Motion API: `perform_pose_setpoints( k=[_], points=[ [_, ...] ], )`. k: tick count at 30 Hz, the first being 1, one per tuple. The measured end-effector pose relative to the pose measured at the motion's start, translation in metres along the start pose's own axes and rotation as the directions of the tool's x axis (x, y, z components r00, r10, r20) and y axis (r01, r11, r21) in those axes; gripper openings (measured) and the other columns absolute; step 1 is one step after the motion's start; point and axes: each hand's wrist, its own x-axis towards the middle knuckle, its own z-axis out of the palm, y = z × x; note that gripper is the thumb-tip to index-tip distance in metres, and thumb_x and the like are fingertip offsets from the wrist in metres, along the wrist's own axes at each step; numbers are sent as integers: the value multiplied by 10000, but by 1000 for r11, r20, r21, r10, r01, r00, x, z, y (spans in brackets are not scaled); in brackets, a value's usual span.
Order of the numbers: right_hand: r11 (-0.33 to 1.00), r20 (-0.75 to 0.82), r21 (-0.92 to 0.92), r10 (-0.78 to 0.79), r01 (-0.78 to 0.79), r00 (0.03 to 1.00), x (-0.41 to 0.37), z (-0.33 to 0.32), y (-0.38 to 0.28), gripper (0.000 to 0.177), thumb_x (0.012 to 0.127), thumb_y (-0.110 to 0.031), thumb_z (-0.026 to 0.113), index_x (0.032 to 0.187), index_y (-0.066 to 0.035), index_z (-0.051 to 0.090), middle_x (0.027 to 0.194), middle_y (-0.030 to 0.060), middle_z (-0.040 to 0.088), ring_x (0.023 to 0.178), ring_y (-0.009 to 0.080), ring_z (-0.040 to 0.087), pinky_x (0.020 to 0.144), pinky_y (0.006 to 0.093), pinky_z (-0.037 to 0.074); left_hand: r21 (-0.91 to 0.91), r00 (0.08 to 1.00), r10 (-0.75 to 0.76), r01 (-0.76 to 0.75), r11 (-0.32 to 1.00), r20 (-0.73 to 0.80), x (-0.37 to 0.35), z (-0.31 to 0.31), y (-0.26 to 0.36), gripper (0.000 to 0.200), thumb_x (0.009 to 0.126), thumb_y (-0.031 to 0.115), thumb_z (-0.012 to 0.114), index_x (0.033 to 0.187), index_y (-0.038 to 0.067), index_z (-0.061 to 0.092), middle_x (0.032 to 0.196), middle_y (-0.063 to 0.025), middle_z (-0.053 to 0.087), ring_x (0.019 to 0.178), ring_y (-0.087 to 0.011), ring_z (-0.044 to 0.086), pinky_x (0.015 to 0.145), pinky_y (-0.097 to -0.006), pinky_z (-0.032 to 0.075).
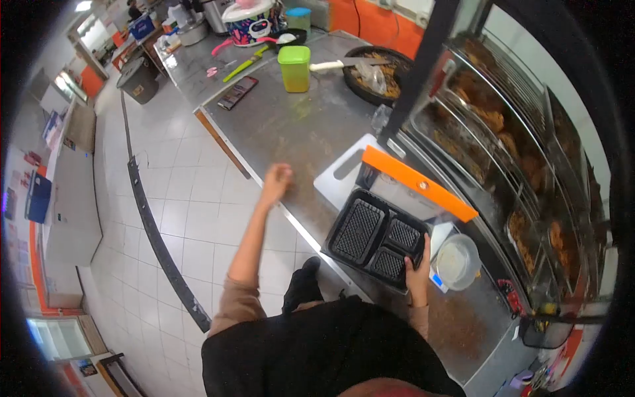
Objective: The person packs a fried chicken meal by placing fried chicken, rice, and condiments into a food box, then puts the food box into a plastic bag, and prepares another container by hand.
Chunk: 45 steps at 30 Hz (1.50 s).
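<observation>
My right hand (417, 279) grips the near right edge of a black plastic food tray (372, 220) with three textured compartments, thumb over the rim. The compartments hold nothing. My left hand (278, 182) is raised by the counter's front edge, its fingers curled loosely closed and a little blurred. I see nothing in it. Behind the tray, an orange-edged panel (419, 183) stands over a white cutting board (344, 173). A round translucent tub (458, 262) sits right of my right hand.
On the metal counter (284, 139) are a phone (238, 92), a green container (294, 69), a knife (347, 63) across a dark pan (370, 92) of food, and a rice cooker (251, 25). A glass display case (503, 126) with fried food borders the right.
</observation>
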Motion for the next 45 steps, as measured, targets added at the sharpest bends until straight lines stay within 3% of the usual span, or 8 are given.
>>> perform_pose_setpoints(
  k=[1, 8, 30, 32, 36, 39, 42, 45],
  points=[
    [1000, -23, -11, -21, 21, 1000, 5, 6, -1, 665, 660, 91, 506, 1251, -18, 222, 1277, 141, 275, 1187, 243, 251, 980, 297, 165, 309, 947, 286, -231, 923, -149, 31, -26, -18, 228, 786, 174, 517, 966, 39, 476, 804, -97, 567, 704, -203, 554, 625, -288, 437],
    [999, -112, -12, 34, -36, 993, 24, 58, -10, 633, 674, 39, 509, 1242, -3, 234, 1264, 160, 288, 1179, 256, 257, 980, 313, 150, 760, 923, 126, 217, 612, -365, 204, -151, -53, 401, 710, 61, 443, 1110, 74, 414, 970, -201, 521, 908, -336, 503, 777, -396, 396],
    [984, -263, -55, 150, -170, 953, 27, 88, -43, 622, 701, 26, 502, 1252, -12, 219, 1291, 134, 254, 1199, 241, 218, 989, 317, 122, 762, 890, 22, 377, 526, -455, 247, -166, -35, 491, 701, 91, 459, 1184, 107, 366, 1087, -186, 428, 915, -340, 492, 757, -400, 416],
    [987, -272, -52, 130, -149, 954, 27, 88, -41, 616, 708, 4, 509, 1252, -9, 219, 1289, 136, 257, 1199, 242, 219, 989, 318, 123, 722, 852, 290, 140, 677, -437, 238, -150, -24, 400, 727, 86, 449, 1126, 68, 418, 1030, -183, 470, 879, -314, 502, 758, -377, 409],
    [992, -297, -101, 49, -82, 954, 28, 87, -35, 608, 729, -74, 526, 1249, -1, 219, 1285, 138, 265, 1195, 248, 226, 989, 319, 125, 238, 933, 359, -352, 905, 14, 155, -79, 23, 274, 788, 201, 491, 1024, 62, 505, 913, -101, 542, 836, -207, 508, 764, -303, 391],
    [995, -310, -81, 30, -58, 950, 33, 83, -39, 615, 721, -79, 525, 1249, 4, 219, 1285, 145, 263, 1195, 250, 226, 988, 319, 127, -136, 746, 77, 19, 990, 661, 74, -30, 56, 326, 800, 247, 495, 1096, 111, 485, 1094, -45, 439, 994, -193, 435, 816, -315, 370],
    [999, -308, -30, 30, -42, 951, 34, 77, -46, 617, 716, -56, 514, 1252, 5, 213, 1287, 147, 258, 1194, 248, 227, 985, 316, 132, -277, 613, 180, 66, 958, 770, 21, 15, 59, 393, 805, 212, 488, 1180, 131, 402, 1153, -58, 386, 1091, -188, 355, 869, -317, 331],
    [999, -308, 26, 31, -24, 951, 31, 65, -55, 647, 717, -40, 514, 1271, -13, 180, 1309, 137, 216, 1199, 239, 215, 984, 311, 137, -341, 733, 150, 117, 933, 663, -4, 44, 63, 474, 816, 127, 461, 1248, 102, 268, 1219, -77, 329, 1142, -196, 301, 900, -322, 293]
  ],
)
